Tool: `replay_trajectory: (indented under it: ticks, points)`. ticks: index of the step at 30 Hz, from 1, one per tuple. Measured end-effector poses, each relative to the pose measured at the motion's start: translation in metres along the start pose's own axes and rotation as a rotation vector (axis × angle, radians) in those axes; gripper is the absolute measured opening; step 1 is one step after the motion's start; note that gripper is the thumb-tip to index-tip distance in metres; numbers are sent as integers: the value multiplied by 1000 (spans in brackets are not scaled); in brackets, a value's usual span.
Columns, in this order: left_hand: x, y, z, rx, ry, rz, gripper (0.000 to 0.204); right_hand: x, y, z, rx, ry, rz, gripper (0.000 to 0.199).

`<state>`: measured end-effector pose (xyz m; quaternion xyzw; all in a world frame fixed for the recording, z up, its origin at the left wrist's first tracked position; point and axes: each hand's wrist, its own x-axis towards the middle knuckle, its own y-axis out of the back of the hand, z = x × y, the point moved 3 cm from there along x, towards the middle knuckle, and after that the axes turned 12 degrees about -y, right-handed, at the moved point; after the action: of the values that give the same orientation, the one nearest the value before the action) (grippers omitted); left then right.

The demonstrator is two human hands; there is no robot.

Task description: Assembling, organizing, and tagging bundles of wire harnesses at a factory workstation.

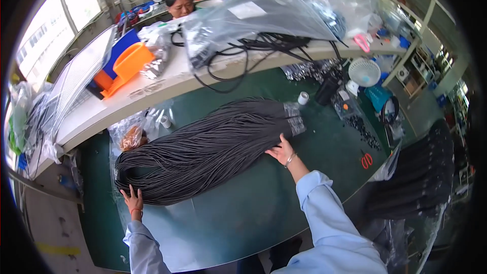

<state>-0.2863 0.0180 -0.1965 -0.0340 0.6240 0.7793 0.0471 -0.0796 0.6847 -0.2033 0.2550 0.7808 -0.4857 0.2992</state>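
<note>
A thick bundle of black cord (pixel 203 147) lies across the green tabletop, looped round at its left end. Clear plastic wrap (pixel 295 119) surrounds its right end. My left hand (pixel 133 202) rests against the near edge of the looped end, fingers spread and holding nothing. At the bundle's near right side, my right hand (pixel 282 152) touches the cords beside the wrap. Its fingers are apart, and its fingertips lie on the strands.
Red-handled scissors (pixel 367 161) and small black parts (pixel 368 134) lie at right. White spools (pixel 303 98) stand behind the bundle. A raised white shelf (pixel 152 83) carries an orange bin (pixel 129 66), plastic bags and loose black cord. A small white fan (pixel 364 73) and a person (pixel 180 4) are beyond.
</note>
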Motion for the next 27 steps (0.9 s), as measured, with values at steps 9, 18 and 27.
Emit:
replay_trajectory:
  ticks: [9,18,27]
  points:
    - [-133,-26,136,-34,-510,263,62,-216,73,165,-457,-461,-670,60]
    - [-503,-92,436,-465,-1531,-749,43,-353,399,388,26,-365,338,45]
    - [-710,-533,460,-163,-1086,-1361,38,-401,580,469,-724,-175,993,29]
